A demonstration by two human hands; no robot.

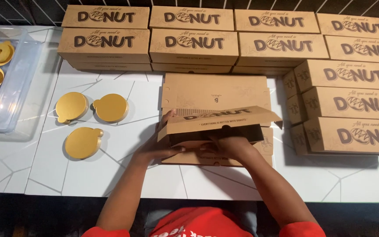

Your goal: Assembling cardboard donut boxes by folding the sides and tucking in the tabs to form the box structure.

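Along the far and right edges of the white table, long brown boxes with dark lettering sit stacked in rows. At centre a half-folded brown box lies open-lidded; the left hand grips its left end, fingers curled, while the right hand presses its front flap. Left of it lie three round gold boards.

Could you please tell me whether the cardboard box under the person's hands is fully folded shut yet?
Not yet: the cardboard box is half-assembled, its top flap raised with a dark gap beneath, both hands at its front.
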